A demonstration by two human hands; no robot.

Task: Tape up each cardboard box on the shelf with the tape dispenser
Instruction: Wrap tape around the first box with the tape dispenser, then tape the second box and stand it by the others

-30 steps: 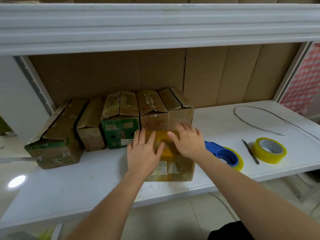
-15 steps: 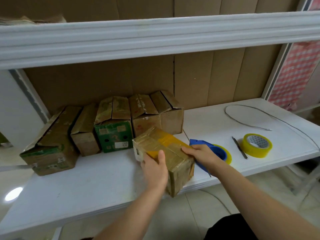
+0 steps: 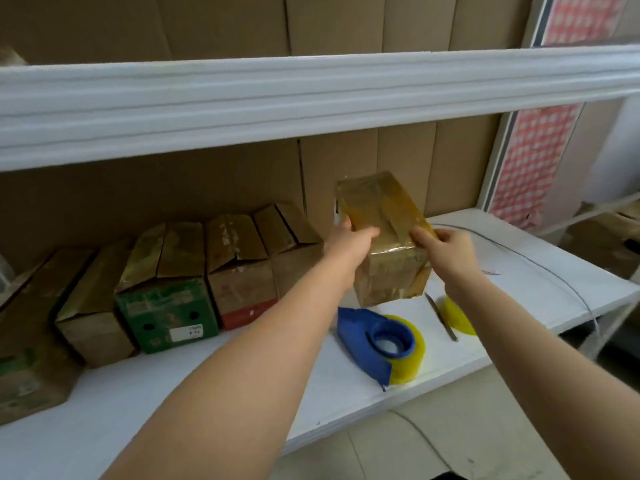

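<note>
A loose yellow tape roll (image 3: pixel 457 317) beside a thin pen-like tool (image 3: pixel 441 317), a grey cord (image 3: pixel 554 271) looping behind

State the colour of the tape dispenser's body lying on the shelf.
Blue, on the tape dispenser, holding a yellow roll; the head view shows it.

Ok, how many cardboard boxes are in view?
6. Five in a row on the shelf: far-left box, plain brown box, green box, red-striped box, end box. The sixth, the taped box, is held by left hand and right hand. More may hide off-frame left.
</note>
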